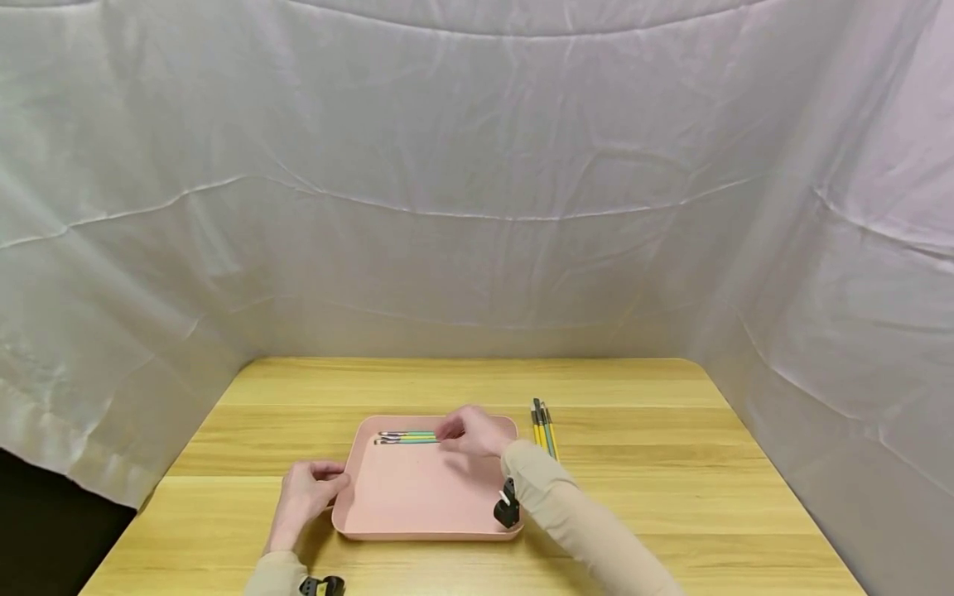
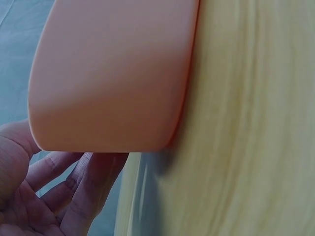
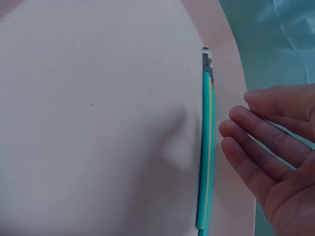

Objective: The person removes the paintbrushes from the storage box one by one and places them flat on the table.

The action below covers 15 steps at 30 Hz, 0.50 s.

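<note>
A pink tray (image 1: 417, 497) lies on the table, and my left hand (image 1: 304, 495) holds its left rim. In the left wrist view the fingers (image 2: 101, 184) reach behind the tray's edge. Paintbrushes (image 1: 406, 439) with teal and yellow handles lie side by side along the tray's far side, bristle ends to the left. Over their right ends, in the head view, is my right hand (image 1: 471, 430). The right wrist view shows its fingers (image 3: 251, 164) loosely extended beside the brush handles (image 3: 205, 147), holding nothing.
Several more paintbrushes (image 1: 544, 428) with yellow and teal handles lie on the wooden table (image 1: 671, 480) just right of the tray. Pale grey curtains (image 1: 477, 207) hang behind the table and at both sides.
</note>
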Each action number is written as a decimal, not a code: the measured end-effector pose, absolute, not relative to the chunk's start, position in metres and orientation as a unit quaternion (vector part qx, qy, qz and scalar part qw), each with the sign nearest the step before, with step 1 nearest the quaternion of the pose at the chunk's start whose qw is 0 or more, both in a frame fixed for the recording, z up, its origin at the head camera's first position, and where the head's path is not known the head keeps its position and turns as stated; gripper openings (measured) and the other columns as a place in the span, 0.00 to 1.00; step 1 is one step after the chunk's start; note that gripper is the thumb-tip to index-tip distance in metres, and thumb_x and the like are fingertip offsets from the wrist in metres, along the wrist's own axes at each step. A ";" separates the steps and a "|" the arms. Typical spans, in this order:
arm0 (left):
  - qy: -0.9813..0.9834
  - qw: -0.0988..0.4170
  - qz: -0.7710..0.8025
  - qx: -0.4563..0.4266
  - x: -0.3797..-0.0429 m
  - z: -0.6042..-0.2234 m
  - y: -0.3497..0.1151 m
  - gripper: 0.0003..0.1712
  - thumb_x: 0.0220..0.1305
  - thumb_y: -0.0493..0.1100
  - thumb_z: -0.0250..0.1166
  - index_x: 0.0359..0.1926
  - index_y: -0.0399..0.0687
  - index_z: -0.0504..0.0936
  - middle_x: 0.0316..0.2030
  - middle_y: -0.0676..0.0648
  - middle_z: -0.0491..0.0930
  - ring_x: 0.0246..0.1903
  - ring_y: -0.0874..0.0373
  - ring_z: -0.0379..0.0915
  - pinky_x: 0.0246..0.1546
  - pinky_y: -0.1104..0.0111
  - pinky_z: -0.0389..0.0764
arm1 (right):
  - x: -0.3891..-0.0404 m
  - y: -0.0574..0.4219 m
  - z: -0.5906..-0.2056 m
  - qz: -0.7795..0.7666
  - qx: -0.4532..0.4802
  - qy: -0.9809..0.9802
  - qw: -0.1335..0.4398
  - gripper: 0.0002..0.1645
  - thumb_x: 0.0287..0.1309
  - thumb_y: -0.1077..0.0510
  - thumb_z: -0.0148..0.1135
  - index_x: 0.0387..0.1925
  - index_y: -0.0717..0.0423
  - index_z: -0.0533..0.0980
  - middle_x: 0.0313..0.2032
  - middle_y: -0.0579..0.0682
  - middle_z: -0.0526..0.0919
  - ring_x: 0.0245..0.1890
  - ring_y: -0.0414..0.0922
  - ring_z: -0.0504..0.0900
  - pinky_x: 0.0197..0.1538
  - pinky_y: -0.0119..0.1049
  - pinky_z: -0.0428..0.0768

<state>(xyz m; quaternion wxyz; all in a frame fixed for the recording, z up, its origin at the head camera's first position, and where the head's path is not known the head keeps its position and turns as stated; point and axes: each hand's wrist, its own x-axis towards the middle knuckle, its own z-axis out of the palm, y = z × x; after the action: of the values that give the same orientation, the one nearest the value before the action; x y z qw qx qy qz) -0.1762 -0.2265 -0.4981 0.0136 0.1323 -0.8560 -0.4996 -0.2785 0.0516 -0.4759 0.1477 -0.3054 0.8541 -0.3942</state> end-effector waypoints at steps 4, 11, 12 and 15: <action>-0.856 0.016 -0.499 0.130 -0.176 -0.498 -0.227 0.16 0.54 0.32 0.67 0.43 0.25 0.85 0.30 0.41 0.87 0.27 0.61 0.82 0.32 0.67 0.89 | -0.281 0.045 -0.481 -0.384 -0.305 0.857 0.159 0.13 0.60 0.67 0.66 0.46 0.68 0.82 0.45 0.61 0.88 0.47 0.53 0.87 0.52 0.37 0.86; -0.860 0.019 -0.493 0.129 -0.177 -0.498 -0.228 0.16 0.54 0.33 0.68 0.43 0.26 0.85 0.30 0.41 0.87 0.27 0.62 0.81 0.31 0.69 0.88 | -0.284 0.039 -0.486 -0.374 -0.294 0.864 0.162 0.12 0.61 0.66 0.67 0.46 0.66 0.83 0.45 0.59 0.89 0.47 0.52 0.87 0.54 0.39 0.86; -0.861 0.020 -0.492 0.129 -0.177 -0.498 -0.228 0.16 0.54 0.33 0.68 0.43 0.26 0.86 0.31 0.41 0.88 0.27 0.62 0.81 0.30 0.70 0.88 | -0.284 0.039 -0.486 -0.374 -0.294 0.865 0.162 0.12 0.61 0.66 0.66 0.46 0.66 0.83 0.44 0.58 0.89 0.47 0.51 0.87 0.54 0.39 0.86; -0.861 0.022 -0.492 0.126 -0.177 -0.498 -0.228 0.16 0.53 0.34 0.68 0.43 0.27 0.86 0.31 0.40 0.88 0.26 0.62 0.81 0.29 0.72 0.87 | -0.284 0.038 -0.487 -0.374 -0.294 0.865 0.161 0.12 0.60 0.66 0.67 0.45 0.65 0.83 0.44 0.58 0.89 0.46 0.51 0.87 0.53 0.39 0.86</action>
<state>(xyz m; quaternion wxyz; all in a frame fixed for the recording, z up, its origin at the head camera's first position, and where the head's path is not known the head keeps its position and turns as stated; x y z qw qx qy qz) -0.1767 -0.2281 -0.4979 0.0221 0.1257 -0.8615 -0.4915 -0.2842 0.0375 -0.4873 0.1613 -0.2943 0.8647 -0.3737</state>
